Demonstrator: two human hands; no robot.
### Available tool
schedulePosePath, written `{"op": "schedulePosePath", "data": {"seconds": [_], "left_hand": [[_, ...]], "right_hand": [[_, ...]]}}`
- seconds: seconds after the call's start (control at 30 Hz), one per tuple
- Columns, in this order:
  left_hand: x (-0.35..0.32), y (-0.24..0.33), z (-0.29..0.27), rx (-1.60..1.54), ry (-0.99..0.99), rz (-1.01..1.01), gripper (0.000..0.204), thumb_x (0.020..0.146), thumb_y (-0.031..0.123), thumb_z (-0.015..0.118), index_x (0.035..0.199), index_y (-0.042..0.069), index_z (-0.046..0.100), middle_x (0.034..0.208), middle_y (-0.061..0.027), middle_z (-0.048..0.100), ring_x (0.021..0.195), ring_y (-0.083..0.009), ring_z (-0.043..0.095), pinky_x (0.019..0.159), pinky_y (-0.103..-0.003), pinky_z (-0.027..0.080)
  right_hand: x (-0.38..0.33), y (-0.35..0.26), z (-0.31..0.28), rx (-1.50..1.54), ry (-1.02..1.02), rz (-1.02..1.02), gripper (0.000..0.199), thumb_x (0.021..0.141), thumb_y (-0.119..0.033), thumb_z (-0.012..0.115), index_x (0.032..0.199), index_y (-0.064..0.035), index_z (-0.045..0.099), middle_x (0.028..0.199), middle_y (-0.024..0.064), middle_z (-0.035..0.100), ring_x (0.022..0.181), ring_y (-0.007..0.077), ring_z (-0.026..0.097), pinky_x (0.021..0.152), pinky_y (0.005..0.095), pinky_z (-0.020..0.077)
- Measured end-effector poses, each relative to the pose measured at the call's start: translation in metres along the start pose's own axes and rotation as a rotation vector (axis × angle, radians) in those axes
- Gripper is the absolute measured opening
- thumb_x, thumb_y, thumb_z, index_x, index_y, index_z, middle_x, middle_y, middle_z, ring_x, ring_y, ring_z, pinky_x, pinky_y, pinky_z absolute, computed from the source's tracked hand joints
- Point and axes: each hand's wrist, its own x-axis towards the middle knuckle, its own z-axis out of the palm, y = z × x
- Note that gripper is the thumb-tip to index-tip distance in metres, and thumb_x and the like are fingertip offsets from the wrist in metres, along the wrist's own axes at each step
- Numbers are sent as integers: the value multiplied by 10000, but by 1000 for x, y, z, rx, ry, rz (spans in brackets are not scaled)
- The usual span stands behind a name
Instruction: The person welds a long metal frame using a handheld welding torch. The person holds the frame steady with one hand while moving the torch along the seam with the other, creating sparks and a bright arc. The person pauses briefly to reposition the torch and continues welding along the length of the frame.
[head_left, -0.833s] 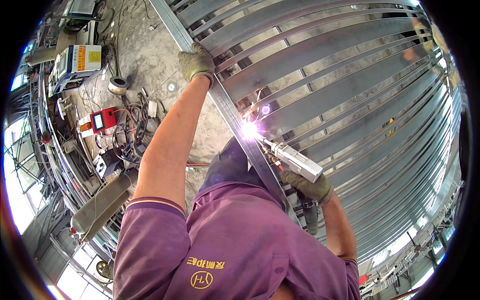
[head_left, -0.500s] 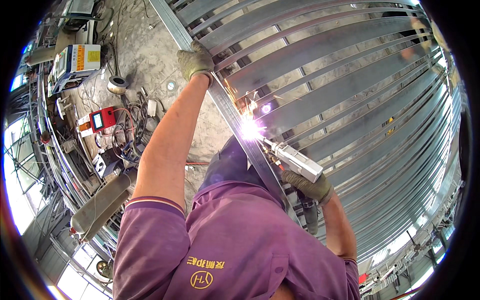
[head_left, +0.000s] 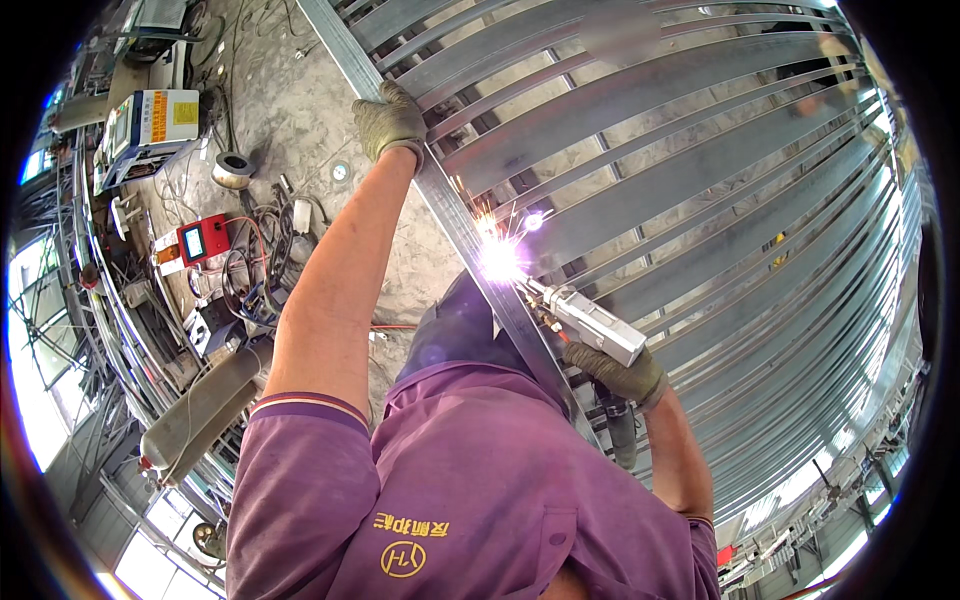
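Sparks burst white at the welding torch [head_left: 590,322] tip, right on the long steel rail [head_left: 470,235] crossing the slatted metal frame [head_left: 700,180]. Your right hand [head_left: 622,375], gloved, has its fingers wrapped tight around the torch body. Your left hand [head_left: 390,120], gloved too, presses on the same rail farther up, fingers curled over its edge. Cables and a red meter [head_left: 203,240] lie on the floor beyond your left arm.
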Motion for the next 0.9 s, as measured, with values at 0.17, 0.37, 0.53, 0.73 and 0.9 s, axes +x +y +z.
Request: {"op": "schedulePosePath", "data": {"seconds": [0.17,0.37,0.53,0.73,0.9], "left_hand": [[15,0,24,130,-18,42,658,1085,540,544,1382,-46,592,1387,-338,689,1267,-511,696,1073,-550,556],[47,-44,38,184,-29,45,831,1078,684,471,1372,-85,584,1330,-366,713,1236,-537,706,1020,-585,576],[32,-37,39,31,17,38,898,1083,737,424,1461,-63,574,1411,-355,685,1271,-539,686,1053,-613,550],[40,-40,34,35,9,43,877,1102,713,421,1502,-55,561,1441,-329,676,1287,-530,679,1065,-608,544],[30,-33,32,48,-13,39,865,1108,701,428,1506,-57,551,1430,-333,678,1280,-528,682,1067,-607,542]], "right_hand": [[-6,-17,8,-253,-7,-4,601,1020,-426,843,1481,-70,694,1322,100,798,1199,184,747,1044,332,606],[6,7,0,-246,-119,-94,816,1008,-555,815,1625,-91,550,1478,140,724,1339,252,685,1185,357,525],[-2,5,-1,-87,-96,2,762,1007,-529,823,1607,-118,591,1447,141,742,1263,234,695,1128,340,525],[-18,-50,1,-87,-112,114,756,1013,-511,820,1618,-125,586,1462,129,737,1271,232,688,1140,345,512],[-15,-20,3,-77,-72,45,751,1016,-512,815,1620,-129,586,1473,125,732,1288,237,683,1157,343,499]]}}
